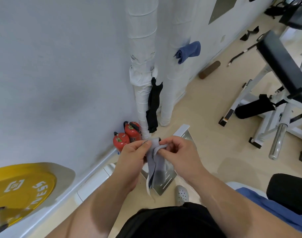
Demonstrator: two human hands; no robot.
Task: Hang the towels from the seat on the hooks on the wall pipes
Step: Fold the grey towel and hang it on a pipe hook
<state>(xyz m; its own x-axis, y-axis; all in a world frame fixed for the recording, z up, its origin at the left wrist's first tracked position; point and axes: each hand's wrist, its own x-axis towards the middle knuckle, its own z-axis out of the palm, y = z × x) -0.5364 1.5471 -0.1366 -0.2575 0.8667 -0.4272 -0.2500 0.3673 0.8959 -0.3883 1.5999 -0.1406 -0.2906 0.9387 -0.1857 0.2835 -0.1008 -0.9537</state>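
Observation:
Both hands hold a grey towel point(155, 166) in front of me, and it hangs down between them. My left hand point(134, 156) pinches its top edge, and my right hand point(176, 152) grips the same edge from the right. Two white wrapped wall pipes point(143, 40) rise ahead. A black towel point(153, 107) hangs between the pipes. A blue towel point(189, 50) hangs on the right pipe, higher up. Another blue towel point(260, 201) lies on the seat point(287, 191) at my lower right.
Two red fire extinguishers point(127, 136) stand at the foot of the left pipe. A yellow weight plate point(21, 189) is at lower left. A weight bench point(282, 69) and its white frame fill the right side. A metal footplate point(165, 179) lies under my hands.

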